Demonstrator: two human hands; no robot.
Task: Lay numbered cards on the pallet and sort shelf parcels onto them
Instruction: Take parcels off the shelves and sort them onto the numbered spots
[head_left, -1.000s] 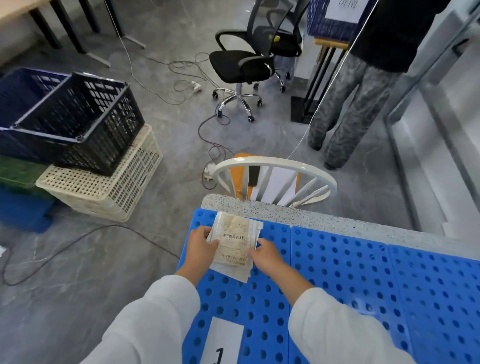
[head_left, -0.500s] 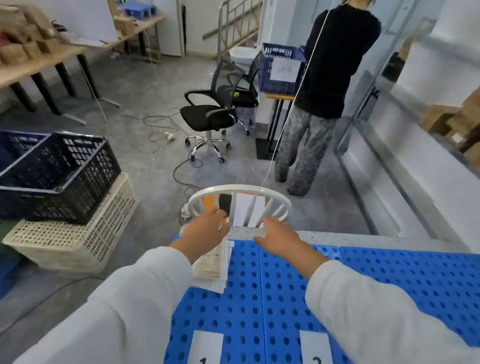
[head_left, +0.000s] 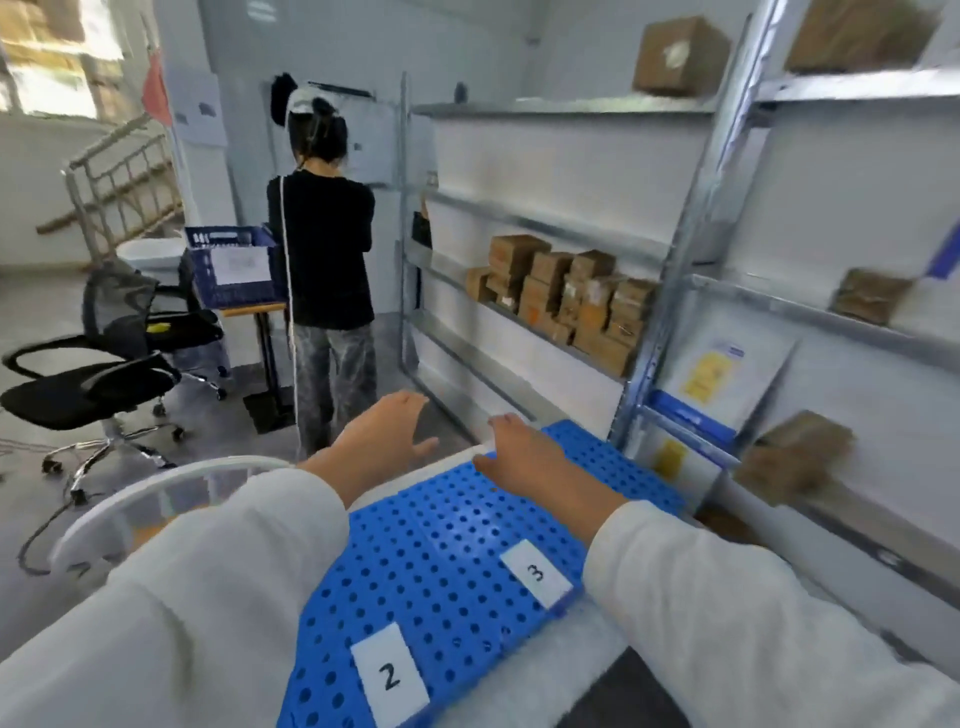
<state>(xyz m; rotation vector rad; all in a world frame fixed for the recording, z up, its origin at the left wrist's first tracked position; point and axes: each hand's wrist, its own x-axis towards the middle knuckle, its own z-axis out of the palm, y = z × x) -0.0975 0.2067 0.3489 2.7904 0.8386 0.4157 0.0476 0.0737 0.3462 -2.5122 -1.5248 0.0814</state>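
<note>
Two cards (head_left: 388, 675) on pallet (head_left: 441, 545), parcels (head_left: 566, 296) on shelf (head_left: 441, 271)

Blue perforated plastic pallet (head_left: 447, 545), white paper cards (head_left: 537, 573), brown cardboard parcels (head_left: 566, 293), galvanised metal shelf (head_left: 670, 291), matt.

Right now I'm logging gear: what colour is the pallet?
The pallet is blue, dotted with round holes; head view.

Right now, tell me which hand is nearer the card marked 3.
Right. The right hand hovers over the pallet just beyond card 3; the left hand is farther left, past the pallet's edge.
</note>
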